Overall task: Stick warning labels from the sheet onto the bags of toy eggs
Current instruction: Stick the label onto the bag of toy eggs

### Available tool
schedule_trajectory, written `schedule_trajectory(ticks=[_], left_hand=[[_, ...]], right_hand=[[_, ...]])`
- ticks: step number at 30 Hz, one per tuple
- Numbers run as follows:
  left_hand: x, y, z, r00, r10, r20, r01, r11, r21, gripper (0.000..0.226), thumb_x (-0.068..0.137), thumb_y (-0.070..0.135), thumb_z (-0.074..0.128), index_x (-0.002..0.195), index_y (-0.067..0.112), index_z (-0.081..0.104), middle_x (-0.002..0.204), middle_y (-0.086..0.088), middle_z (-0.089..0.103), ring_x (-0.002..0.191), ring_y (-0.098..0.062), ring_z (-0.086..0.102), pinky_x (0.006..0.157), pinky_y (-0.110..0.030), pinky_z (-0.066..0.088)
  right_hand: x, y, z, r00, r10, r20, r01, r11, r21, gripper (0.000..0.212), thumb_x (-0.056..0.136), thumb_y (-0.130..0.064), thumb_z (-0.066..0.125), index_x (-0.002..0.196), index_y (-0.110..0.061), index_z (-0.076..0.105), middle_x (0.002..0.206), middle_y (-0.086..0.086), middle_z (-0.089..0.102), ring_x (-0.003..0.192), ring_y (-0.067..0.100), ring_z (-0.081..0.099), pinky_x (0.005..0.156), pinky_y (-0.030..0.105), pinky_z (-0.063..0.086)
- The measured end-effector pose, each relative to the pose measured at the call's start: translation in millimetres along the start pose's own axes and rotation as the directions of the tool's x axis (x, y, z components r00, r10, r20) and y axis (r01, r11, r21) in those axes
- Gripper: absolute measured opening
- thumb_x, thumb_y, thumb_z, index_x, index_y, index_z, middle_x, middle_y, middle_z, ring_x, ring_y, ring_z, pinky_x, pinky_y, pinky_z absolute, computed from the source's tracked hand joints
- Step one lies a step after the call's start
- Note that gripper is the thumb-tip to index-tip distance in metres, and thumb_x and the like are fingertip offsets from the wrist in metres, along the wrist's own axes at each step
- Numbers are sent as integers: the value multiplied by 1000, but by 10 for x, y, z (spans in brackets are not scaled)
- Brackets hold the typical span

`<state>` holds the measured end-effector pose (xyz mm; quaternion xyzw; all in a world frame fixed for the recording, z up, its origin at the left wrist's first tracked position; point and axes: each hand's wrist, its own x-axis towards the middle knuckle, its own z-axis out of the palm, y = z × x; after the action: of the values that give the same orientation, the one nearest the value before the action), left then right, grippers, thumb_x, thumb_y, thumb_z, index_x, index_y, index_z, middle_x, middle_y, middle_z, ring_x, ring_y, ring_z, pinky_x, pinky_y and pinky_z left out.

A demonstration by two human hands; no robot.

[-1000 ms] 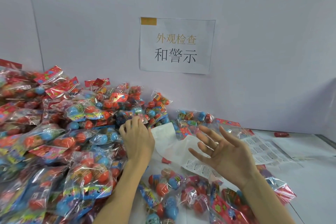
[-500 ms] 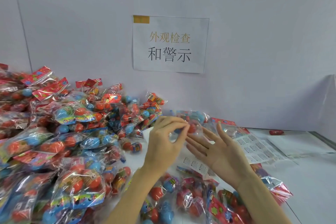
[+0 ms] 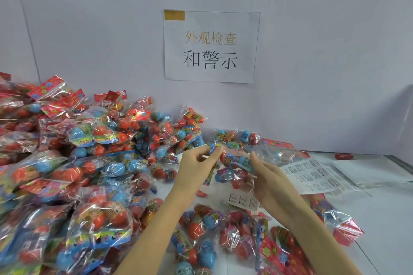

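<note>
Both hands hold one clear bag of red and blue toy eggs [image 3: 235, 163] above the table, in the middle of the view. My left hand [image 3: 196, 167] pinches its left end with thumb and fingertips. My right hand [image 3: 268, 176] grips the bag's right side from underneath, thumb on top. A white label sheet [image 3: 317, 173] with rows of printed labels lies on the table just right of my right hand. A smaller strip of warning labels [image 3: 242, 200] lies under the held bag.
A big heap of egg bags [image 3: 73, 174] covers the left half of the table up to the wall. More bags [image 3: 223, 236] lie in front between my forearms. A loose red egg [image 3: 343, 156] sits far right. A paper sign [image 3: 211, 46] hangs on the wall.
My left hand came off the heap with a bag and brought it right. My right hand, open a second ago, has closed on the bag.
</note>
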<state>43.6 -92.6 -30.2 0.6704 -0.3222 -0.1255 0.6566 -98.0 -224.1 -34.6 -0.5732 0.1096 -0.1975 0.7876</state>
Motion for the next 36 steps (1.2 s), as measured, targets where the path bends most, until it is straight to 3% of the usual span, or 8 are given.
schedule_trajectory(ticks=[4,10,13,17,20,24,29,36], left_hand=[[3,-8,17,997,64,-51,-64,998,-3,36,104,33,65,70,32,76,60,21,60,62,2,53,68,-9,42],[15,-52,37,968,92,-235,-89,996,22,24,104,33,65,86,23,78,80,9,73,74,-7,62,82,-32,54],[23,-47,-2,984,44,-170,-48,999,-16,33,105,33,62,95,4,75,95,-22,69,77,-17,58,78,-29,48],[48,-3,-30,993,-115,-13,113,985,-130,35,97,57,63,108,26,73,102,7,76,95,-5,69,83,-30,50],[38,2,-11,977,-140,162,165,974,-154,39,93,62,66,98,26,82,90,4,76,75,-13,68,68,-29,55],[19,-33,15,991,-76,109,94,981,-170,25,96,37,75,77,22,78,64,12,58,60,-8,57,58,-21,50],[36,-29,-41,996,-92,-12,88,979,-184,18,94,36,77,83,23,82,81,6,73,77,-6,64,74,-27,53],[16,-33,4,991,-88,-98,68,978,-197,20,91,41,79,77,26,82,60,9,58,57,-4,53,76,-29,49]], right_hand=[[15,19,6,998,-13,-59,17,998,64,39,106,-42,49,127,-23,76,134,11,71,96,24,68,82,39,58],[9,21,45,1000,-12,-9,12,997,75,41,102,-36,61,131,-9,71,123,24,73,106,38,75,90,45,63],[20,33,36,998,-16,-62,18,999,31,50,91,-22,75,133,0,57,112,26,76,95,32,77,79,33,64],[27,21,51,993,-43,-108,40,999,-33,52,76,-39,81,118,-9,73,102,14,74,81,22,69,69,30,57],[15,41,78,998,-43,-50,36,990,-135,40,85,-52,73,109,-21,82,109,9,80,95,25,77,78,30,62],[39,107,76,994,-45,-97,25,980,-198,41,95,-57,59,107,-27,84,110,14,79,105,31,75,95,42,62],[29,150,92,991,-117,-63,88,931,-353,36,107,-48,45,116,-43,79,104,14,79,88,22,72,95,49,60],[15,155,70,986,-150,-71,117,930,-349,38,104,-48,49,88,-40,83,69,12,55,60,16,57,57,26,50]])
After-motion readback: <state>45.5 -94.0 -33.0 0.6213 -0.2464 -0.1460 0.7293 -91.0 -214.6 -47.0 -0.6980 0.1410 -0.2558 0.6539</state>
